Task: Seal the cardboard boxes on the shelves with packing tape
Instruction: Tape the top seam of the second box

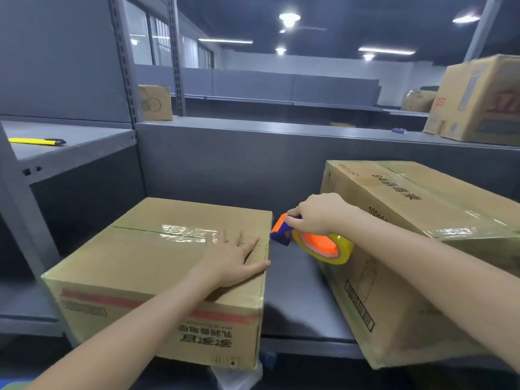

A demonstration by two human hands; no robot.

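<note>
The left hand [233, 260] lay flat on top of the left box [140, 266], its grip released: the fingers were straight and spread, pressing the cardboard near the box's right edge, with the thumb along that edge. The fingertips reached the centre seam, where a glossy strip of clear tape [185, 230] ran.

The right hand [318, 213] had its grip clenched around the handle of the tape dispenser [281, 230], fingers curled over the top. The dispenser hung in the gap between the two boxes, just beside the left box's right edge; whether its orange and purple head touched the cardboard could not be told. Its long axis ran left to right, roughly in line with the seam, with the head pointing left at the box and the yellowish tape roll [342, 253] trailing to the right under the wrist.

The left box sat square on the grey shelf [298, 291], its seam running left to right. The right box [408, 209] stood tilted beside it, clear tape banding its top. A yellow utility knife [36, 141] lay on the higher shelf to the left, well apart from both hands.
</note>
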